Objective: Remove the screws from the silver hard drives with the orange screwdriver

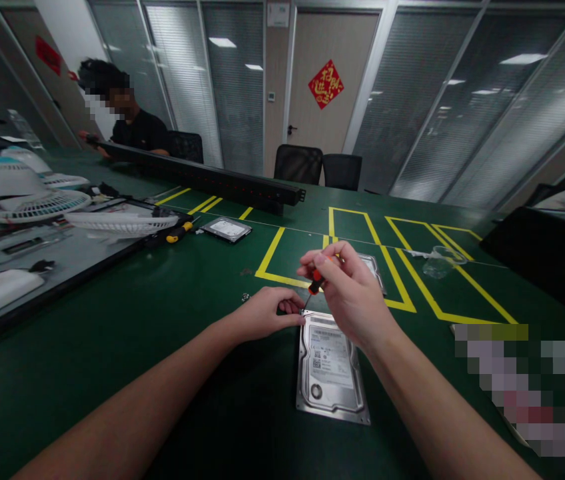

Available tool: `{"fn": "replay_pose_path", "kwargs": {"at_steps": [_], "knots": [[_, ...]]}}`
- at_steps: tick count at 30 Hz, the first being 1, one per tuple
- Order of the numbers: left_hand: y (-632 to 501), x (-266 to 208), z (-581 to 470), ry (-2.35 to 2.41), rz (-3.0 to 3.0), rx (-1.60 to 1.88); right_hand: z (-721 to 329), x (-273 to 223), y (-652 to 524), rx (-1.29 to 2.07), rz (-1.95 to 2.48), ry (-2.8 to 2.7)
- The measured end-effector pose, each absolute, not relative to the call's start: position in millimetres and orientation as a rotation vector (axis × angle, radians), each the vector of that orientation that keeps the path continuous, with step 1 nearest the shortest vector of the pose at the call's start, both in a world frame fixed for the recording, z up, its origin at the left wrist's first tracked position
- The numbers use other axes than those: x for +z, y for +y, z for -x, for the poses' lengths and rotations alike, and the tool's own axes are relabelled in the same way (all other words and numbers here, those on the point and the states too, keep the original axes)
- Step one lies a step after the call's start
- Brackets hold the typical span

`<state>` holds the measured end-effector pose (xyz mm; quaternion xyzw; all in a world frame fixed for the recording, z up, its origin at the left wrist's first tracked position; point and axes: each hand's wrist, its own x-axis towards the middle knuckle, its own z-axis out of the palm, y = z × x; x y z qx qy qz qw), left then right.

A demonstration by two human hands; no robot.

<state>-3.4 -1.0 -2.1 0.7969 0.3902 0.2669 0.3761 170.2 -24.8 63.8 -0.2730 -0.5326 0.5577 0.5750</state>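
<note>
Gripping screwdriver [315, 287], labelled drive [330, 360], 招财进宝 sign [326, 85]

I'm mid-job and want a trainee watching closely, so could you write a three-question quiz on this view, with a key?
1. Which hand holds the red-and-black screwdriver?
2. True or false: the left hand is at the far end of the hard drive beneath the tool.
3. The clear plastic cup is: A) left of that drive; B) right of it; C) on it.

Key: 1. The right hand. 2. True. 3. B.
</note>
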Motion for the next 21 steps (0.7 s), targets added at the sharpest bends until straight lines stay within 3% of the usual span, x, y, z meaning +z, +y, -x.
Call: {"fn": "replay_pose_path", "kwargs": {"at_steps": [21], "knots": [[1.7, -5.6, 4.2, 0.993, -2.058, 0.686, -168.9, 55.4, -19.3, 1.228, 0.627, -1.376]]}}
